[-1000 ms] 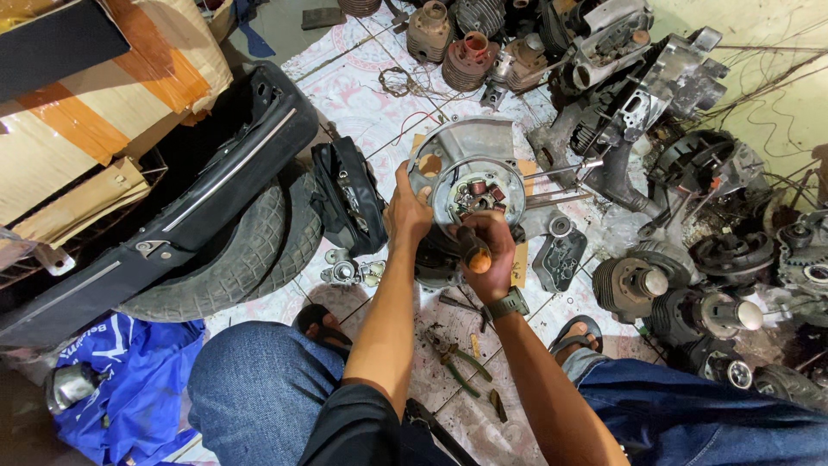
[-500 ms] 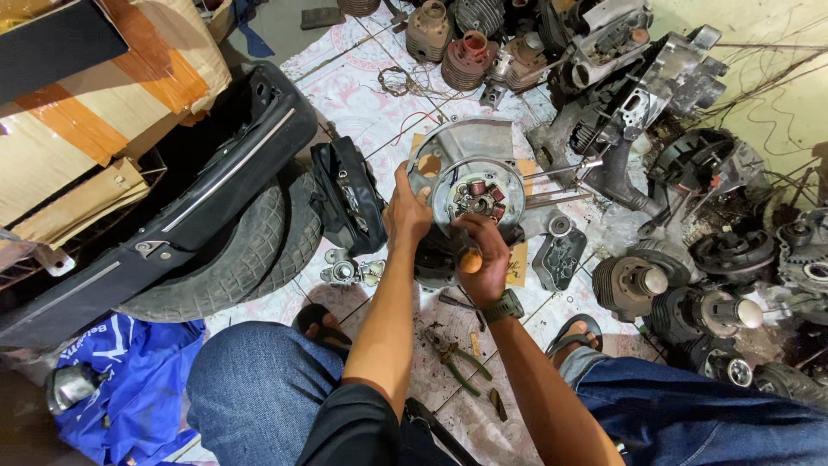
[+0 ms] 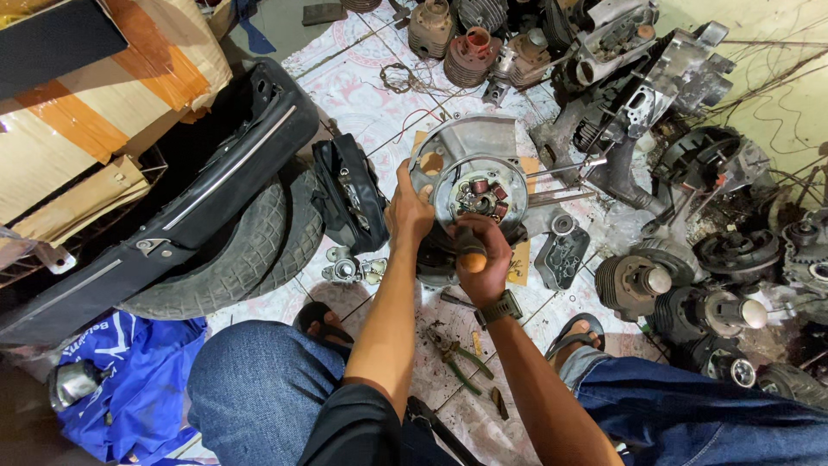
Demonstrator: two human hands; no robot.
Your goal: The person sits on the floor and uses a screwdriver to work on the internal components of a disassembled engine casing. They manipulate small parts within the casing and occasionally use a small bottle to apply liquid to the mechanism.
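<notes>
While your right hand (image 3: 483, 259) stays out of any motion claim, note its state: the fingers (image 3: 496, 244) are clenched round the orange handle of a screwdriver (image 3: 472, 248), whose tip points into the coil plate (image 3: 481, 194) at the centre of the engine case (image 3: 466, 164). Your left hand (image 3: 408, 210) grasps the left rim of that case, thumb and fingers curled over the edge. The case sits on the tiled floor (image 3: 362, 103) near its middle, just ahead of your knees. Judged from its cast metal body, it should handle as heavy and stiff, probably greasy; the rim and the projecting studs (image 3: 561, 181) look the safest holds, whereas the copper windings and thin wires look fragile and are best left untouched. Pliers (image 3: 457, 355) lie on the floor between your legs. A tyre (image 3: 233, 259) and a black case (image 3: 349, 194) lie to the left. A cardboard box (image 3: 95, 112) occupies the far left corner; its contents cannot be told. Cylinders (image 3: 466, 43) line the far edge.
</notes>
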